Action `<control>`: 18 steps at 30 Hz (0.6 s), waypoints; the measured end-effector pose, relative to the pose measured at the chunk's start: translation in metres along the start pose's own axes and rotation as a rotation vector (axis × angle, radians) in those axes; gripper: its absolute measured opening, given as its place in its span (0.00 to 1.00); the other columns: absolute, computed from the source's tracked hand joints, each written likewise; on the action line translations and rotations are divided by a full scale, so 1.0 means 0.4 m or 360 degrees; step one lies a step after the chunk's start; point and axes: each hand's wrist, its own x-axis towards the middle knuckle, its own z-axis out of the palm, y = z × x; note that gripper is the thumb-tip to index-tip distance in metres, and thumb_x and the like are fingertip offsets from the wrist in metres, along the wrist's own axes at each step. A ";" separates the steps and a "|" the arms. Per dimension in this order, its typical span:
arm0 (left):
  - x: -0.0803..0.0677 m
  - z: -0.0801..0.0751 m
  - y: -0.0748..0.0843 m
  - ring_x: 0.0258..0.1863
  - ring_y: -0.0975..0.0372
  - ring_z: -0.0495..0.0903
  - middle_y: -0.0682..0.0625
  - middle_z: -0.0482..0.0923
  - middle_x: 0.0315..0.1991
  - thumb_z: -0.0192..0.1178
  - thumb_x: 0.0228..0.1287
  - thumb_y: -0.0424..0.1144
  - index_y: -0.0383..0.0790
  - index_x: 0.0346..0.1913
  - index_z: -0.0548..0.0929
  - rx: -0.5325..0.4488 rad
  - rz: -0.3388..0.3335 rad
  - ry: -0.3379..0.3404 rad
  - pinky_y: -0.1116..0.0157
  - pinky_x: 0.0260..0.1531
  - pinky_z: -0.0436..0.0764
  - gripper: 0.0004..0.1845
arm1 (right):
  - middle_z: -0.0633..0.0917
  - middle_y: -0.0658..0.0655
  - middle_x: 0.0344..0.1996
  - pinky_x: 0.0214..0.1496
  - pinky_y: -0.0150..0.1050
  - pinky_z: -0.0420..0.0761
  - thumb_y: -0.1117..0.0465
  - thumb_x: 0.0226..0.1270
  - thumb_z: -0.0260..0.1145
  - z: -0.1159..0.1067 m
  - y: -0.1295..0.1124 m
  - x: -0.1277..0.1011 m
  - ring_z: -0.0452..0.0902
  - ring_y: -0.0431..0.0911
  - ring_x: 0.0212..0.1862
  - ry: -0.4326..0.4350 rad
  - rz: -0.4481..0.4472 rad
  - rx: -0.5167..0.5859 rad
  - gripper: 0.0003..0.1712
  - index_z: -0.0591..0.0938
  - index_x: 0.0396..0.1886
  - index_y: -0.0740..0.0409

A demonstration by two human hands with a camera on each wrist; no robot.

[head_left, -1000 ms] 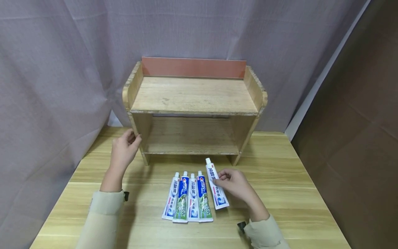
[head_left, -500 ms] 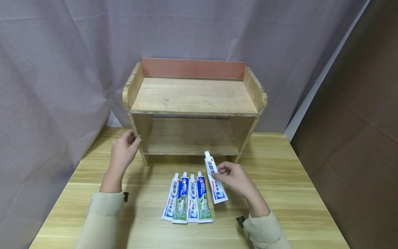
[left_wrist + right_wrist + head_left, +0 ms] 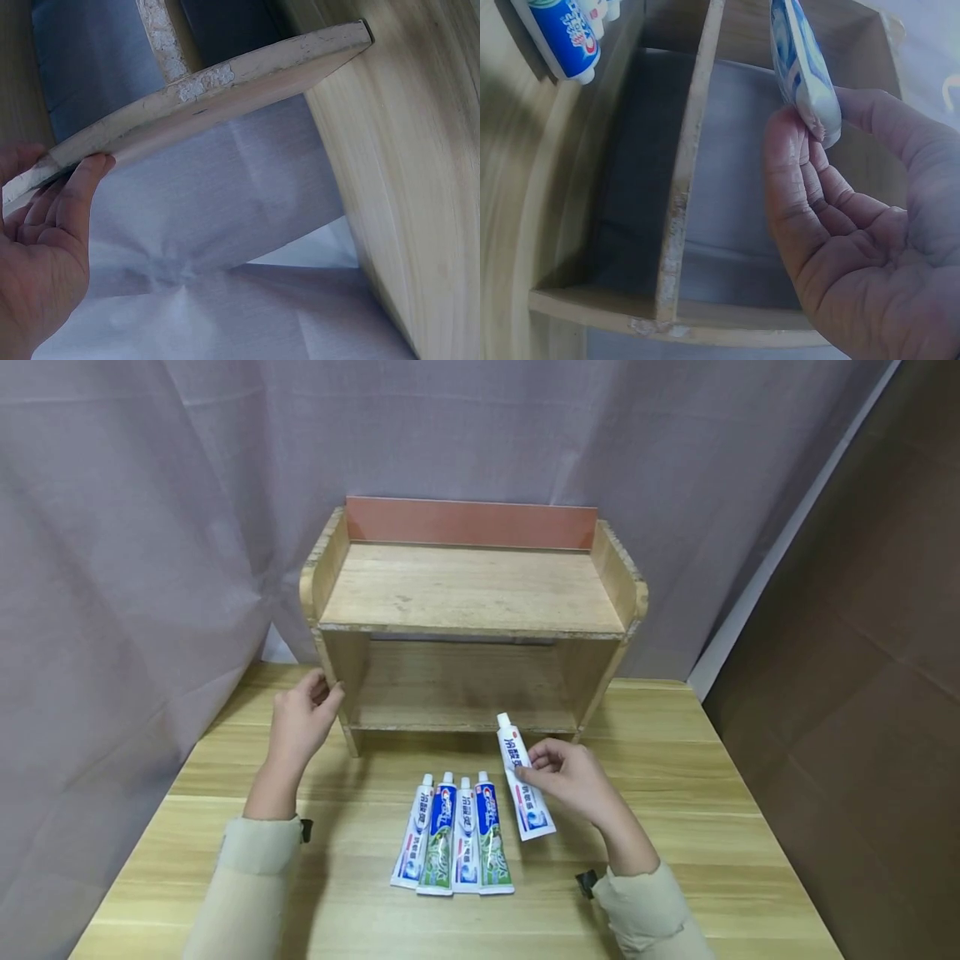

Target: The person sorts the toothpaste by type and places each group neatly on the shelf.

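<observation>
My right hand [image 3: 581, 781] pinches a white toothpaste tube [image 3: 531, 810] between thumb and fingers, cap pointing away from me. The tube is off the table, in front of the lower shelf board. In the right wrist view, thumb and fingertips press the tube [image 3: 806, 67] from opposite faces. My left hand [image 3: 297, 727] grips the front edge of the left side panel [image 3: 240, 79] of a small wooden shelf [image 3: 472, 593]. Between the hands lie two white toothpaste tubes [image 3: 411, 847] and two blue-and-green toothpaste tubes [image 3: 491, 847], side by side, caps toward the shelf.
The shelf stands at the back of the wooden table [image 3: 712, 827], with an upper board, a lower board [image 3: 461, 693] and a reddish strip [image 3: 468, 523] along the top back. A grey curtain [image 3: 450, 427] hangs behind it. Brown cloth [image 3: 862, 635] covers the right side.
My right hand has raised the white toothpaste tube and carried it slightly toward the shelf. My left hand keeps its hold on the side panel, and the tubes on the table stay put.
</observation>
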 end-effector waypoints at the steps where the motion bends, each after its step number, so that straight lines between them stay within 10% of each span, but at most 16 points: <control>1: 0.000 0.000 0.001 0.45 0.45 0.87 0.35 0.86 0.44 0.60 0.70 0.38 0.32 0.48 0.84 0.0001 0.0002 0.0005 0.54 0.44 0.88 0.13 | 0.85 0.53 0.30 0.35 0.35 0.86 0.59 0.57 0.77 -0.003 -0.003 0.001 0.82 0.46 0.32 0.0000 -0.0011 -0.0007 0.13 0.84 0.36 0.60; 18: -0.001 0.001 0.002 0.46 0.45 0.87 0.35 0.86 0.44 0.60 0.70 0.37 0.31 0.48 0.84 -0.0012 0.0018 0.0021 0.54 0.44 0.87 0.12 | 0.86 0.54 0.31 0.36 0.35 0.86 0.58 0.57 0.77 -0.045 -0.040 0.018 0.82 0.47 0.33 0.0026 -0.0074 -0.0036 0.14 0.85 0.38 0.62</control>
